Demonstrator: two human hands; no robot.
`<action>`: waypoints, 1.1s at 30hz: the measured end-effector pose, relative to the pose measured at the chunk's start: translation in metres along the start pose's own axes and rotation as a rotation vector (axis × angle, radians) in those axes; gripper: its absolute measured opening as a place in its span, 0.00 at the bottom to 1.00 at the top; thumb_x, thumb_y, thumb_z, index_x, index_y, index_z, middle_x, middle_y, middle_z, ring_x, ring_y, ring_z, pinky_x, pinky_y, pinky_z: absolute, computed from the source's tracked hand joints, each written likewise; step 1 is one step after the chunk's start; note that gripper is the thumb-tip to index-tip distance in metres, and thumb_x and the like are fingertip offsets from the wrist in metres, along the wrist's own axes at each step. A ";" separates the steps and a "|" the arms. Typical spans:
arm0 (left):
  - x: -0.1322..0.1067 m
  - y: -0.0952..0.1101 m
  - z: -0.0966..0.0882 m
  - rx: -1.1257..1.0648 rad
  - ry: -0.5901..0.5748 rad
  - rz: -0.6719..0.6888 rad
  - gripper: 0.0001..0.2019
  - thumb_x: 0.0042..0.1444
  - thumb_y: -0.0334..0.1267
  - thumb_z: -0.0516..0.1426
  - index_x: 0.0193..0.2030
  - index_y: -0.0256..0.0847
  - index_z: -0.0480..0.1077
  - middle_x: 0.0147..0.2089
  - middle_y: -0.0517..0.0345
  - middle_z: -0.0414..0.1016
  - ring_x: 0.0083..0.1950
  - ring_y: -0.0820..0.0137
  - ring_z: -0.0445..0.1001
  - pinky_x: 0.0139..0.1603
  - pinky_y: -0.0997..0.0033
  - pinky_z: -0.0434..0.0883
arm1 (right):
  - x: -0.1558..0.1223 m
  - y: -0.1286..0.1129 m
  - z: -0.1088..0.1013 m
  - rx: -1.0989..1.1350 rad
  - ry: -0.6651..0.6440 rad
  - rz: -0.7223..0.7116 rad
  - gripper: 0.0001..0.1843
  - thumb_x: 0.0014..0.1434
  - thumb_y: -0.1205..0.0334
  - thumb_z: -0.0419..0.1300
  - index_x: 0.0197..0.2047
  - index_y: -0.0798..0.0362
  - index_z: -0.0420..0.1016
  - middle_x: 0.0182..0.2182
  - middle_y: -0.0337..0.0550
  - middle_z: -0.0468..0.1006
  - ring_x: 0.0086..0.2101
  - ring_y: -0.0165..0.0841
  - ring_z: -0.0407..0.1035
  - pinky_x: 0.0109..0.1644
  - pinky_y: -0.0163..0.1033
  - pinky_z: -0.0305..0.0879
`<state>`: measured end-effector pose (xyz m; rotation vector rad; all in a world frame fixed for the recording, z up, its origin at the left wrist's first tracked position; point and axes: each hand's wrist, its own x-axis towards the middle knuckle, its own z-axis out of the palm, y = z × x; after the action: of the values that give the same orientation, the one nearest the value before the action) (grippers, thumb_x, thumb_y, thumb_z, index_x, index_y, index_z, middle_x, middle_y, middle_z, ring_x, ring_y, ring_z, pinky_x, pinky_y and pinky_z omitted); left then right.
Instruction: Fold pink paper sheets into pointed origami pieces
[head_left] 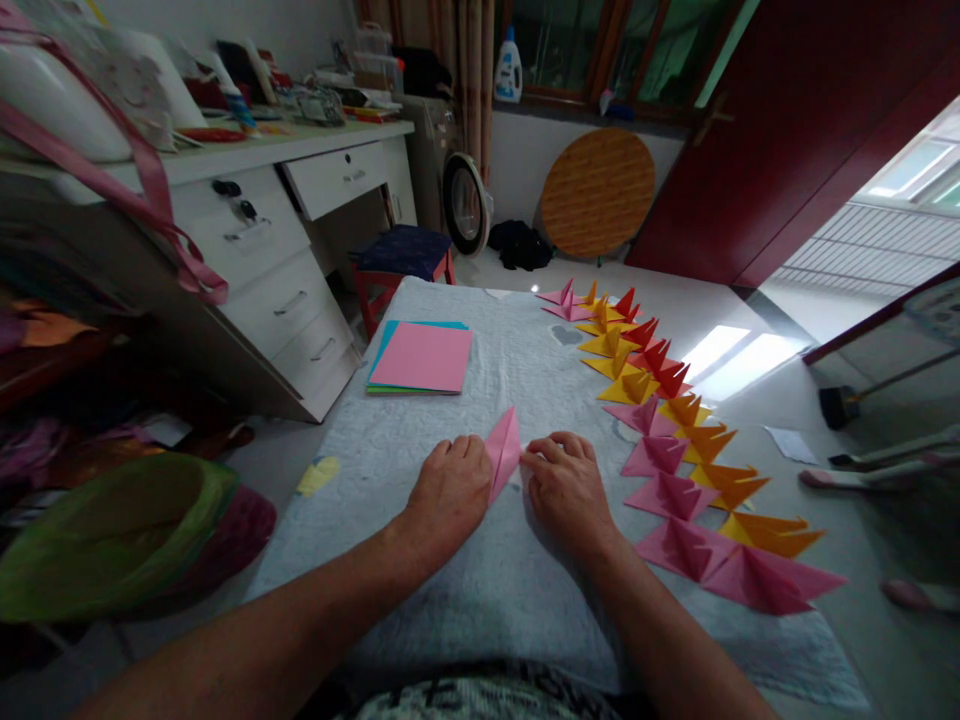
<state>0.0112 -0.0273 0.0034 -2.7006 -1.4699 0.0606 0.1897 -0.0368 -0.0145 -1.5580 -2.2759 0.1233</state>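
Note:
A pink sheet of origami paper [505,452], folded into a narrow diamond with a centre crease, lies on the cloth-covered table [517,370]. My left hand [452,482] is closed on its left side, fingers bunched together and partly hiding it. At the paper's right corner, my right hand [568,490] has its thumb and fingertips pressed together; the tiny grip there is hard to make out. Beyond my left hand sits a stack of square paper [424,358], pink on top with blue and green edges below. Folded paper cranes [654,455] in pink, yellow and red stand in rows on the right.
A white desk with drawers [262,235] runs along the left, a stool [403,255] beside it. Low on the left stands a bin with a green liner [120,530]. An open washing machine [463,205] and a round wooden board [598,192] are at the back.

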 end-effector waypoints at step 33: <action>0.015 -0.016 0.006 -1.371 0.182 -0.051 0.17 0.61 0.45 0.60 0.53 0.41 0.72 0.53 0.50 0.77 0.53 0.62 0.76 0.53 0.63 0.74 | 0.010 -0.003 0.009 0.680 0.189 0.055 0.03 0.63 0.63 0.56 0.37 0.51 0.70 0.30 0.39 0.73 0.31 0.32 0.67 0.36 0.37 0.62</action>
<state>0.0058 -0.0062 -0.0015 -3.2788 -1.8992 -1.7229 0.1809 -0.0278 -0.0195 -1.2014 -1.7721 0.6578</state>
